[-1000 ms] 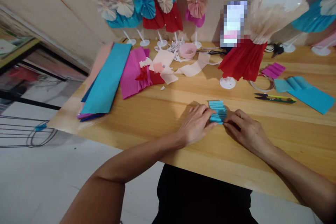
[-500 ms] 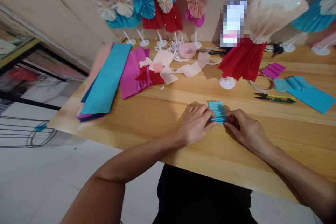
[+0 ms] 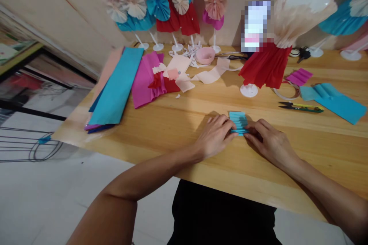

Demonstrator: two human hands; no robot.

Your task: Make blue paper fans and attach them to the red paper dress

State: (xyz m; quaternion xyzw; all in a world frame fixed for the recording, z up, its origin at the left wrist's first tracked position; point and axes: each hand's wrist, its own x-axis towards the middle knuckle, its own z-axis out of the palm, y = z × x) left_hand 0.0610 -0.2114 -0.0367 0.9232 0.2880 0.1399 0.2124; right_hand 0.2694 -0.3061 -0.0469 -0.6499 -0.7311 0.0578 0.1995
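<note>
A small strip of blue crepe paper (image 3: pixel 238 120), creased in narrow pleats, lies on the wooden table (image 3: pixel 161 134) between my hands. My left hand (image 3: pixel 215 134) pinches its left side with thumb and fingers. On the opposite side, my right hand (image 3: pixel 268 139) grips the paper's edge, its fingers curled and thumb pressed in. Some fingertips are hidden behind the knuckles. Beyond my hands stands a white mannequin form dressed in a cream pleated top (image 3: pixel 299 15) and a red paper skirt (image 3: pixel 266 65).
Yellow thread snips (image 3: pixel 301 107) and blue paper (image 3: pixel 342 103) lie to the right. Folded paper sheets (image 3: pixel 117 88) are stacked at left. Farther back are a pink bowl (image 3: pixel 205 56), paper scraps (image 3: pixel 211 74), a phone (image 3: pixel 255 25) and several small dressed forms (image 3: pixel 185 4).
The pleats nearest me look pressed slightly flatter, and the blue paper has shifted a little. Both hands keep nearly the same place and grip.
</note>
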